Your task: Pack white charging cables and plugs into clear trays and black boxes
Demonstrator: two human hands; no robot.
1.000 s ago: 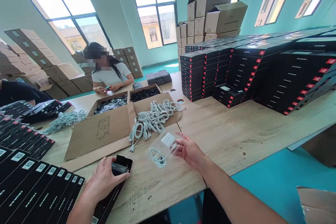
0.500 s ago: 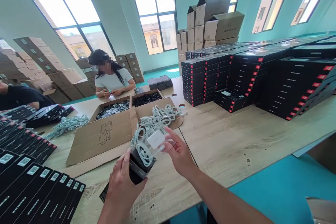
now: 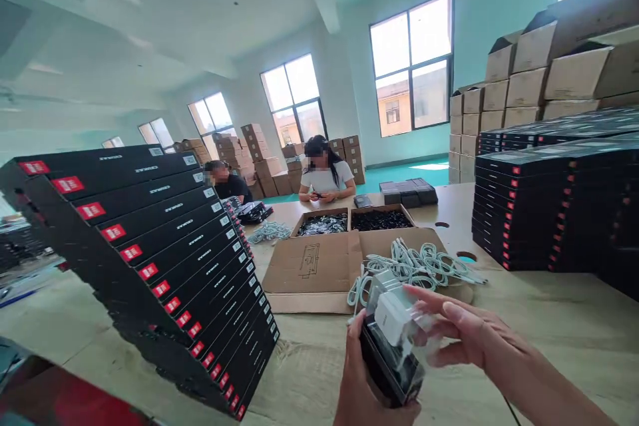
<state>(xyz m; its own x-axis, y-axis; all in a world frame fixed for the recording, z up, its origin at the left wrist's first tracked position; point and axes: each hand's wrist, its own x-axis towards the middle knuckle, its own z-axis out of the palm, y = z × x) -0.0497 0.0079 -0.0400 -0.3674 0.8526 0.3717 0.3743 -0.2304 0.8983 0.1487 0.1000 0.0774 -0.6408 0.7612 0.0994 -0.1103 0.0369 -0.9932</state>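
Note:
My left hand [image 3: 357, 373] is wrapped round a small black box [image 3: 382, 363], which it holds tilted above the table. A white charger [image 3: 392, 318] sits in a clear plastic tray [image 3: 420, 327] at the box's upper opening. The fingers of my right hand [image 3: 474, 333] grip the tray's right side, partly seen through the plastic. How deep the tray sits in the box I cannot tell. Coiled white cables [image 3: 414, 263] lie just beyond my hands on a cardboard flap [image 3: 312, 266].
A tall leaning stack of black boxes [image 3: 200, 266] stands close on the left. More black boxes [image 3: 519, 213] are piled at right. Behind the flap, a carton holds small silvery packets [image 3: 323, 223] and black pieces [image 3: 379, 219]. A co-worker [image 3: 327, 176] sits across the table.
My view has swung left, so the near stack shows larger. The charger tray has come from beside the black box onto its opening. The cables in the box are now hidden.

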